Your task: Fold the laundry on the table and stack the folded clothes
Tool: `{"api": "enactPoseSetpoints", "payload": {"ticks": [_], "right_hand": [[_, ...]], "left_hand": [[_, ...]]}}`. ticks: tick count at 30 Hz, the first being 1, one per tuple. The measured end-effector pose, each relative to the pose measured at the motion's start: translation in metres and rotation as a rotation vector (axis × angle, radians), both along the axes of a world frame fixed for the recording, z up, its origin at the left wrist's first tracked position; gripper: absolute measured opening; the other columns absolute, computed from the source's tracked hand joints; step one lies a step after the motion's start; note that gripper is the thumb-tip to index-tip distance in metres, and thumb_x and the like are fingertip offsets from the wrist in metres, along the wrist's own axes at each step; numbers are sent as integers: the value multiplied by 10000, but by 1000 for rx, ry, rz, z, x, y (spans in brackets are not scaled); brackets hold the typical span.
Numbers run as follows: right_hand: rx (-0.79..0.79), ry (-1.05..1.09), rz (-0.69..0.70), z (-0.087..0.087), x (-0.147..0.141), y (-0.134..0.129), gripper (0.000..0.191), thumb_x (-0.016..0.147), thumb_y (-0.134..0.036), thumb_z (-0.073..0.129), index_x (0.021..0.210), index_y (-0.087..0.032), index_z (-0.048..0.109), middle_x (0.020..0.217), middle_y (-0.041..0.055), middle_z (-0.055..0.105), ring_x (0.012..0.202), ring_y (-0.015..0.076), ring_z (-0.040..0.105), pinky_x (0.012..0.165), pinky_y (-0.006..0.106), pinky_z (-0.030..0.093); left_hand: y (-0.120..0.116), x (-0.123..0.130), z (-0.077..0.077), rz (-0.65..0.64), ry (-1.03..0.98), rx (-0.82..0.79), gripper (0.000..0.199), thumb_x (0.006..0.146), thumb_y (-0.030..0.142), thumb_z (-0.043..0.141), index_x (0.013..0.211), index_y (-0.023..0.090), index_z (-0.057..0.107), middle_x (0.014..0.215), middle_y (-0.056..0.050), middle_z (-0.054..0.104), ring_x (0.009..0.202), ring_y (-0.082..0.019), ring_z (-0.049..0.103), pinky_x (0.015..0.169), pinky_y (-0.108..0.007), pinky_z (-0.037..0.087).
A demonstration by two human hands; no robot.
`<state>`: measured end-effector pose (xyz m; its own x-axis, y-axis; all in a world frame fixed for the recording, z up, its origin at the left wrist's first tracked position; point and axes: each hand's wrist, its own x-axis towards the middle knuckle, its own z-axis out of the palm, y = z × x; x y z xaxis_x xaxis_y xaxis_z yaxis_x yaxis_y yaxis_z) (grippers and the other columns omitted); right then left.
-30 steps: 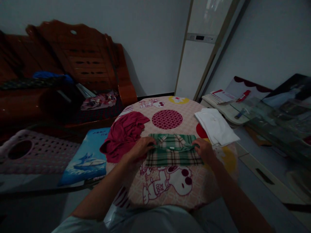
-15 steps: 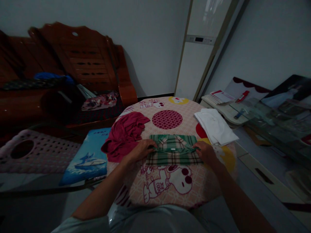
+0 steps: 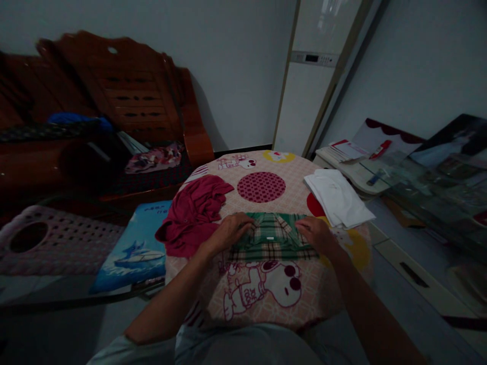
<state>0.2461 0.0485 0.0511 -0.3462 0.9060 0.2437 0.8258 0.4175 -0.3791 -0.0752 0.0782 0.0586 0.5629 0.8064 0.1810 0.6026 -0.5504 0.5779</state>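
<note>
A green plaid shirt [image 3: 272, 251] lies folded into a flat rectangle on the round table, with its collar facing up and a small white label at the neck. My left hand [image 3: 235, 229] is at the shirt's upper left, fingers bent and closed on the cloth near the collar. On the opposite side, my right hand [image 3: 315, 233] pinches the fabric at the upper right. A crumpled dark pink garment [image 3: 196, 213] lies just left of my left hand. Beyond my right hand is a folded white garment [image 3: 337, 197].
The table wears a patterned tablecloth [image 3: 262, 291] with cartoon dogs. At left are a blue boat-printed cushion [image 3: 137, 248], a woven pink seat [image 3: 57, 243] and a wooden bench [image 3: 133, 96]. A glass-topped cabinet [image 3: 418, 187] stands at right.
Both hands have shifted from the shirt's side edges up and inward to the collar's sides. The collar area looks raised and spread slightly differently. The view has shifted a little.
</note>
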Motion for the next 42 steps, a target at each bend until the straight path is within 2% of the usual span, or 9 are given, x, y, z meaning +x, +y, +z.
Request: {"api": "enactPoseSetpoints", "payload": {"ticks": [2,5,8,10,26,33,37,42], "right_hand": [[72,32,7,-9,-11,11,335,956,-275,438,1121,-170,710,1115,122,716,1051,222,638,955,342,473],[90,-49,28,-31,-27,19,415,967,-267,414,1327,-172,597,1379,135,581,1291,240,504,1106,412,372],[61,-176,41,-50,-35,17,484,970,-290,435,1445,-205,474,1501,111,460,1387,264,396,1149,480,303],[51,-234,40,-57,-36,14,510,974,-308,441,1477,-221,425,1531,98,420,1405,274,367,1158,503,276],[64,-301,36,-60,-38,11,514,998,-351,397,1497,-227,390,1560,82,376,1422,272,325,1171,507,238],[60,-284,48,-61,-37,10,611,986,-450,410,1547,-250,271,1594,65,309,1449,277,275,1173,523,223],[50,-323,42,-61,-39,10,622,971,-487,441,1533,-253,312,1598,58,300,1444,297,277,1177,536,203],[58,-335,40,-61,-40,10,615,977,-482,426,1534,-247,308,1601,58,292,1439,301,282,1176,535,206]], "left_hand": [[3,12,-11,11,-19,65,380,977,306,411,1278,203,618,1266,-102,648,1173,-220,592,1026,-346,448],[2,22,-34,-16,82,129,516,973,354,445,1463,192,429,1493,-134,463,1378,-253,426,1143,-439,341],[-1,23,-53,-59,250,163,605,967,415,471,1517,206,330,1568,-132,346,1452,-285,306,1184,-518,231],[-3,21,-60,-75,320,176,613,973,438,453,1525,214,309,1581,-123,322,1464,-290,279,1189,-528,201],[-3,19,-66,-66,394,277,619,994,503,364,1541,227,268,1588,-88,318,1461,-272,283,1183,-489,204],[-5,19,-65,-68,350,279,693,988,569,306,1573,243,129,1621,-89,227,1468,-268,264,1182,-490,206],[-5,19,-67,-79,381,298,670,967,588,363,1553,294,228,1605,-60,283,1460,-296,269,1178,-521,196],[-6,20,-68,-73,397,314,662,964,578,387,1548,300,245,1608,-58,278,1459,-299,265,1172,-523,203]]}}
